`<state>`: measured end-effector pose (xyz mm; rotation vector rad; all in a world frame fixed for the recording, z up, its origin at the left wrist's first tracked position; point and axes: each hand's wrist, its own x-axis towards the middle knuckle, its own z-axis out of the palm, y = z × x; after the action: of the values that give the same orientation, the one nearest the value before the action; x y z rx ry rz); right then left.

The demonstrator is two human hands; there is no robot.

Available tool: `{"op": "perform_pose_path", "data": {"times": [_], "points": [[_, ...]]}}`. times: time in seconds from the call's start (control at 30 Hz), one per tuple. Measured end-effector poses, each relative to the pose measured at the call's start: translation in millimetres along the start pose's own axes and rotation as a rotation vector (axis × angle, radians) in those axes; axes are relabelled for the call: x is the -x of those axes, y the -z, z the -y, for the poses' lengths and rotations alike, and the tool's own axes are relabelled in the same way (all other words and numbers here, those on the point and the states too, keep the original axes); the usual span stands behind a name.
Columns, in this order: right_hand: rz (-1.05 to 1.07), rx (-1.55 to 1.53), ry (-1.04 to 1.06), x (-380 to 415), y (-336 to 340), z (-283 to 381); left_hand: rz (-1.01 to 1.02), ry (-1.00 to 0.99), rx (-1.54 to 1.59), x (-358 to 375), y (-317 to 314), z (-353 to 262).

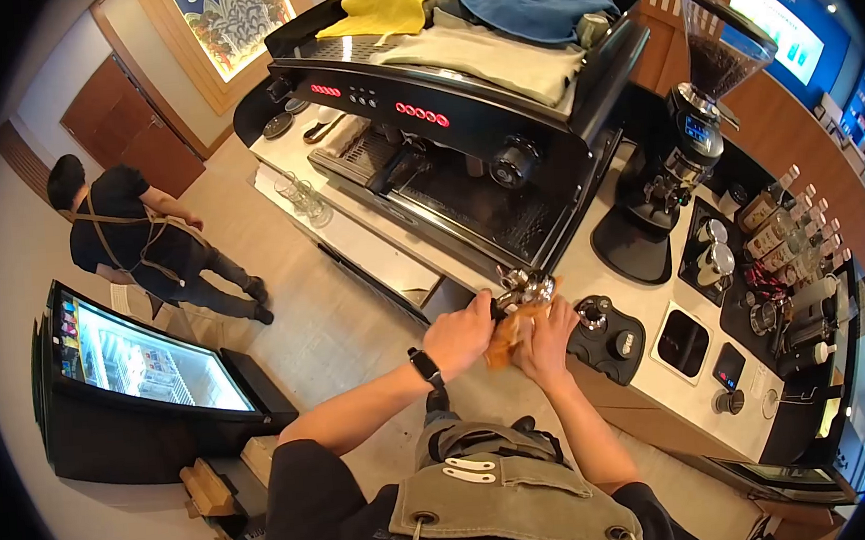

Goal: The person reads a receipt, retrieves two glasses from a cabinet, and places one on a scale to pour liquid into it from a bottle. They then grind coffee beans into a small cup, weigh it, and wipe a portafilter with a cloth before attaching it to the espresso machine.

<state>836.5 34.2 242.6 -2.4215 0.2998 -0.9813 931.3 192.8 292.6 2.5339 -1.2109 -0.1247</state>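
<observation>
My left hand point(460, 336) is closed around the dark handle of a portafilter point(528, 285), whose metal head points up and to the right. With my right hand point(548, 342) I grip an orange-brown cloth point(504, 345) and press it against the portafilter's head. My fingers and the cloth partly hide the basket. Just right of my hands, a black tamping mat point(621, 349) on the counter carries a metal tool. The black espresso machine point(474, 152) stands in front of me, with another portafilter point(400, 164) seated in it.
A coffee grinder point(680, 152) stands right of the machine, near milk pitchers point(717, 262) and several syrup bottles point(772, 216). Glasses point(302, 199) sit on the left counter. A person point(139, 225) in an apron is beyond a lit display fridge point(148, 360). Folded cloths point(525, 8) lie atop the machine.
</observation>
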Motion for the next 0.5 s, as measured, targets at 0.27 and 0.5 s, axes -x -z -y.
{"op": "perform_pose_path", "data": {"times": [0.27, 0.5], "points": [[-0.092, -1.841, -1.009, -32, -74, 74, 0.035, 0.065, 0.055, 3, 1, 98], [-0.014, -0.746, -0.356, -50, -90, 77, 0.370, 0.156, 1.078, 1, 52, 199]]}}
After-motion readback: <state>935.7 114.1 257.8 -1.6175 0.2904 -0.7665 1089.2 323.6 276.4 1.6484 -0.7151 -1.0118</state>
